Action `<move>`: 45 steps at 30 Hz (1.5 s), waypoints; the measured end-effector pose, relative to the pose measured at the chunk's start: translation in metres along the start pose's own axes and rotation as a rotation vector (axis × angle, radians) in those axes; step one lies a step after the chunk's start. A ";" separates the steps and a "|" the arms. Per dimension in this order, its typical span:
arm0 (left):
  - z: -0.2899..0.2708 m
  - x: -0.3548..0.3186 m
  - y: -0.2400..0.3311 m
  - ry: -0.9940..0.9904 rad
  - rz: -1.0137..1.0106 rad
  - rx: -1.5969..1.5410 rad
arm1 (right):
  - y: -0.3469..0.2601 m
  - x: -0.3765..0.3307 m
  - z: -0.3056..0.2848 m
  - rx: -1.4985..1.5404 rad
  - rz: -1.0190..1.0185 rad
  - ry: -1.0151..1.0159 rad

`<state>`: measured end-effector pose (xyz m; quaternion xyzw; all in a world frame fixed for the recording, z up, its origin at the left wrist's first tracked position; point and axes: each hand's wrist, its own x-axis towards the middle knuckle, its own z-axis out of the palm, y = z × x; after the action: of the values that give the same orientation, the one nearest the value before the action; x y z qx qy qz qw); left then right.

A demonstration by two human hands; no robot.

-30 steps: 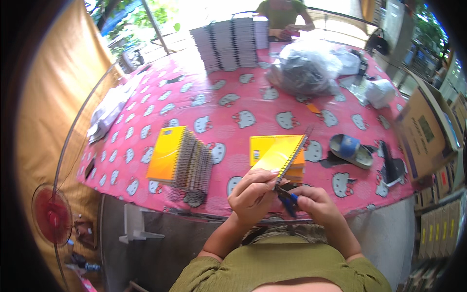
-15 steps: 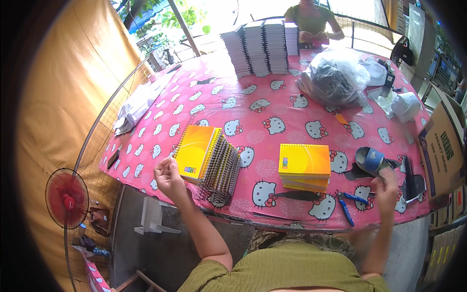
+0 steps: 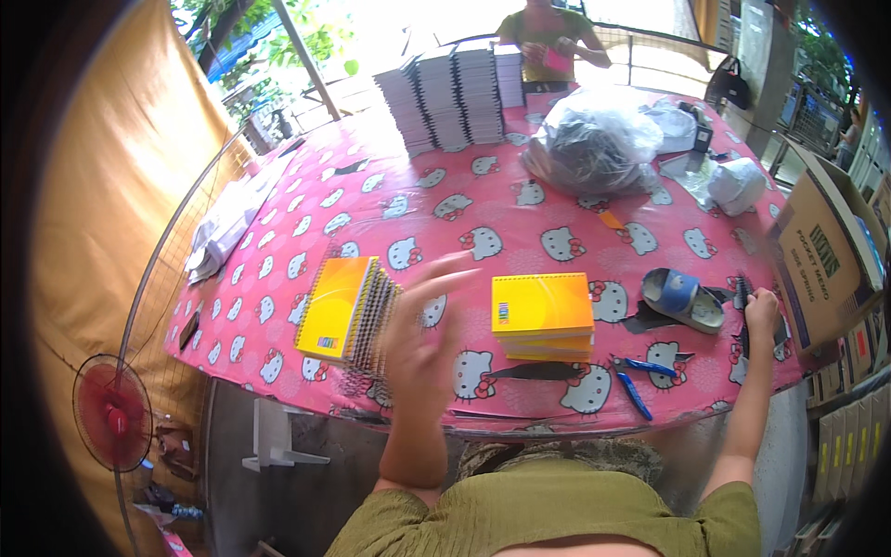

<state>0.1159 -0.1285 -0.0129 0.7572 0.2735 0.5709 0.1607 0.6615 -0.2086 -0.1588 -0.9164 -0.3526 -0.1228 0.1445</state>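
Observation:
My left hand [image 3: 427,325] is raised over the table, open and blurred, its fingers stretched out with nothing in them. It partly covers a stack of yellow spiral notebooks [image 3: 336,311]. A second, lower stack of yellow notebooks [image 3: 540,304] lies to its right. At the table's right side, my right hand [image 3: 763,309] reaches down with fingers closed at a bunch of black spiral coils [image 3: 742,290]; the fingertips are partly hidden. Left of that hand lies a blue and grey slide sandal [image 3: 682,297]. Blue-handled pliers [image 3: 636,385] rest near the front edge.
Tall stacks of white bound books [image 3: 445,97] stand at the back. A clear plastic bag with dark contents [image 3: 599,144] sits right of them. A cardboard box [image 3: 821,237] stands beyond the right edge. Across the table, a person [image 3: 552,46] handles something pink. A red fan [image 3: 113,413] stands left.
My left hand has left the left notebook stack's side and swung right, opening. My right hand has moved from the sandal to the black coils. The view has shifted right.

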 end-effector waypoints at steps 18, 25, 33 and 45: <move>0.079 0.030 -0.040 -0.420 -0.052 0.106 | -0.196 -0.124 -0.112 1.066 -0.672 -0.065; 0.086 0.017 -0.042 -0.331 0.042 0.092 | -0.234 -0.129 -0.121 1.020 -0.790 -0.008; 0.086 0.008 -0.047 -0.297 -0.022 0.110 | -0.239 -0.109 -0.126 1.148 -0.776 -0.612; 0.091 -0.008 -0.030 -0.117 -0.080 0.227 | -0.245 -0.103 -0.128 1.053 -0.914 -0.578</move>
<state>0.1938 -0.1031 -0.0624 0.7912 0.3562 0.4843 0.1124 0.4044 -0.1430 -0.0303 -0.4842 -0.7337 0.2596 0.3998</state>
